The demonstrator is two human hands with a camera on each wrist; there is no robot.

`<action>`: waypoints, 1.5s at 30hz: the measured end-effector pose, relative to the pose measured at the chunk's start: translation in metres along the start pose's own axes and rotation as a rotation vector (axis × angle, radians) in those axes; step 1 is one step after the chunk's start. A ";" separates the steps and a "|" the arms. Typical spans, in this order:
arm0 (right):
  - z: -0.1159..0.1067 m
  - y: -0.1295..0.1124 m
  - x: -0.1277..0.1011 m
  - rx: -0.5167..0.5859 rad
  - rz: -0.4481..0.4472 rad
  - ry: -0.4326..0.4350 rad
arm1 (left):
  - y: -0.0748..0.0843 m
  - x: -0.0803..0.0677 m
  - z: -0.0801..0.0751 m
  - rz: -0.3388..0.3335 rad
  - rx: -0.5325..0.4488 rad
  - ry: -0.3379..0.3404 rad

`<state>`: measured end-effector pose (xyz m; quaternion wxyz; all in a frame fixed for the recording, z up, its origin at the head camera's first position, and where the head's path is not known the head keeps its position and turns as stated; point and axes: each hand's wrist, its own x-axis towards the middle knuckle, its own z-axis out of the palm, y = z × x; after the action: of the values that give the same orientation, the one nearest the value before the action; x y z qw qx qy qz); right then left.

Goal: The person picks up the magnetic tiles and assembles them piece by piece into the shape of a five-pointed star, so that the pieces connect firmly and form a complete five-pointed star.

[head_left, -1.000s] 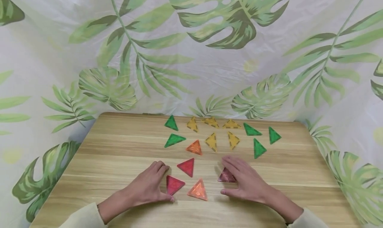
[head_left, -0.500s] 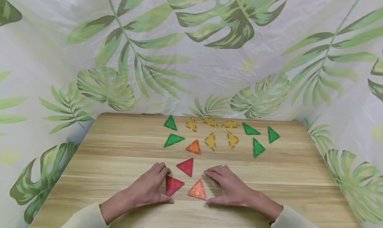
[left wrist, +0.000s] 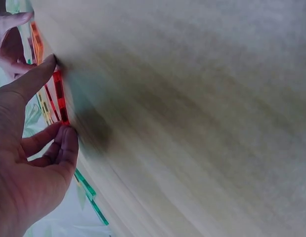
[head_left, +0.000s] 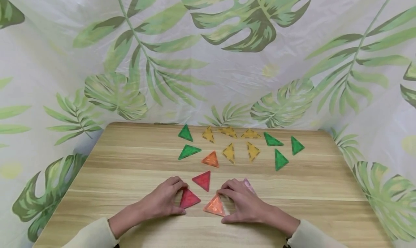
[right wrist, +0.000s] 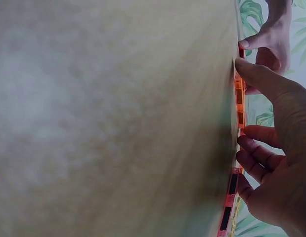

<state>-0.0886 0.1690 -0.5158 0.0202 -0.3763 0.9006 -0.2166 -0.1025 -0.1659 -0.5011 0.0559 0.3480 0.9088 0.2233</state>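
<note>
Two red triangles (head_left: 189, 198), between fingers (head_left: 177, 187)

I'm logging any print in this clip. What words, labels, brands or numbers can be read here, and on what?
None: no readable text shows in any view.
The triangle tiles, such as the red tile at the left hand and the orange tile at the right hand, bear no lettering.
The leaf-print cloth and the wooden table carry none either.
</note>
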 end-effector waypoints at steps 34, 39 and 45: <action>-0.003 -0.003 0.039 0.230 -0.089 -0.236 | -0.004 0.030 -0.012 0.142 -0.229 -0.333; -0.003 -0.005 0.044 0.223 -0.100 -0.248 | -0.004 0.030 -0.013 0.174 -0.233 -0.320; -0.001 -0.009 0.046 0.239 -0.084 -0.249 | -0.005 0.030 -0.013 0.197 -0.258 -0.298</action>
<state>-0.1154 0.1322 -0.5051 0.1670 -0.4322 0.8426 -0.2744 -0.1312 -0.1541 -0.4902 0.2115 0.4542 0.8161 0.2880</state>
